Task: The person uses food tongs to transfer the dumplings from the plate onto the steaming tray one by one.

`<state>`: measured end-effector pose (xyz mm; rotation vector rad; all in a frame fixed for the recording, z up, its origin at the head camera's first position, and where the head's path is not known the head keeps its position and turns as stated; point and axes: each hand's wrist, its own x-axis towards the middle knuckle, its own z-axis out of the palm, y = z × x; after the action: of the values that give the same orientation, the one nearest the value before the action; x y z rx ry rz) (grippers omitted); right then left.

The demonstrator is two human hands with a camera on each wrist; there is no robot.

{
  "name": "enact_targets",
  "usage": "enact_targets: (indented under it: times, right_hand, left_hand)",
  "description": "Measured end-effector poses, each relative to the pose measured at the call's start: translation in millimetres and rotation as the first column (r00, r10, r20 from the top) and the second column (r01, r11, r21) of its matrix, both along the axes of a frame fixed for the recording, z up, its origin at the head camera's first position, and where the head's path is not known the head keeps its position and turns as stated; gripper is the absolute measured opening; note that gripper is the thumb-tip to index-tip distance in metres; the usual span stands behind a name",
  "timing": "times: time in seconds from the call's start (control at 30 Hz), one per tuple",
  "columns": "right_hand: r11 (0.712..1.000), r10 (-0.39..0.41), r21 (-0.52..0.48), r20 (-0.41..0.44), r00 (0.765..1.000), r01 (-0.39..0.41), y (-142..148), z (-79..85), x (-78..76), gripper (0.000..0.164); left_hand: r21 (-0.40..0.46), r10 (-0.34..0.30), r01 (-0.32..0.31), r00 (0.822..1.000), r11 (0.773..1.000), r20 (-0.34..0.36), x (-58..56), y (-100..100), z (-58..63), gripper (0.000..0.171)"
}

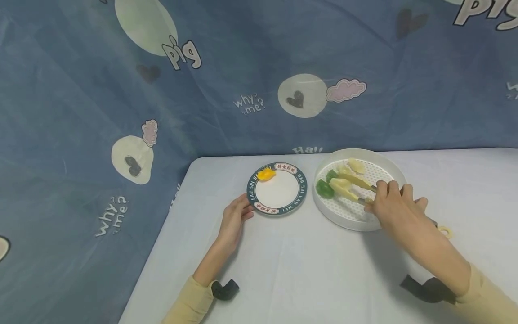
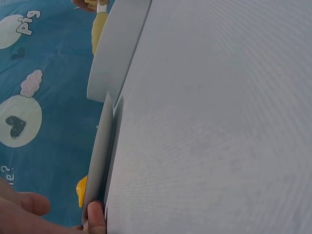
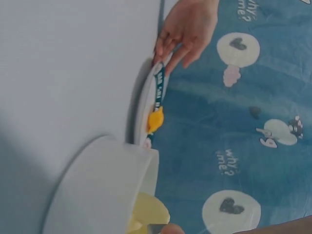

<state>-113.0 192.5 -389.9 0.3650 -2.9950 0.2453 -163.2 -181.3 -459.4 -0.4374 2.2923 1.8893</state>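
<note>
My right hand (image 1: 398, 204) grips a pair of tongs (image 1: 360, 181) with yellowish heads and a yellow ring at the tail. The heads reach into a round white tray (image 1: 323, 209) with a perforated floor, among green pieces (image 1: 325, 189) and pale yellow pieces (image 1: 356, 165). Whether anything sits between the tong heads cannot be told. My left hand (image 1: 234, 218) pinches the left rim of a round plate (image 1: 279, 191) with a dark green lettered border. A small orange-yellow piece (image 1: 265, 174) lies at the plate's upper left. In the left wrist view one fingertip (image 2: 96, 214) presses the plate's underside.
Both dishes stand on a white-covered table (image 1: 303, 270), side by side near its far edge. The tray's wall is higher than the plate. A blue patterned cloth (image 1: 226, 72) hangs behind and to the left. Dark straps (image 1: 225, 290) circle both wrists.
</note>
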Motion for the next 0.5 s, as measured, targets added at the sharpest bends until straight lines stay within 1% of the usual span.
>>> enact_targets:
  times: [0.13,0.23,0.33,0.5]
  right_hand:
    - [1.000,-0.003,0.008,-0.003,1.000,0.003,3,-5.8,5.5,0.043]
    - [1.000,-0.008,0.007,0.019,1.000,0.008,4,-9.3,7.9,0.043]
    - [1.000,-0.016,0.002,0.039,0.999,0.015,6,-11.5,8.2,0.042]
    - [1.000,-0.017,-0.003,0.047,0.999,0.017,9,-12.7,7.0,0.042]
  left_hand:
    - [0.001,-0.003,0.003,1.000,1.000,0.004,0.0,0,1.1,0.057]
    - [-0.001,0.000,0.000,1.000,1.000,0.009,-0.3,-1,1.3,0.058]
    - [-0.003,0.002,-0.002,1.000,1.000,0.013,-0.9,-1,1.2,0.058]
    - [-0.002,0.001,-0.001,1.000,1.000,0.013,-1.2,-1,0.0,0.058]
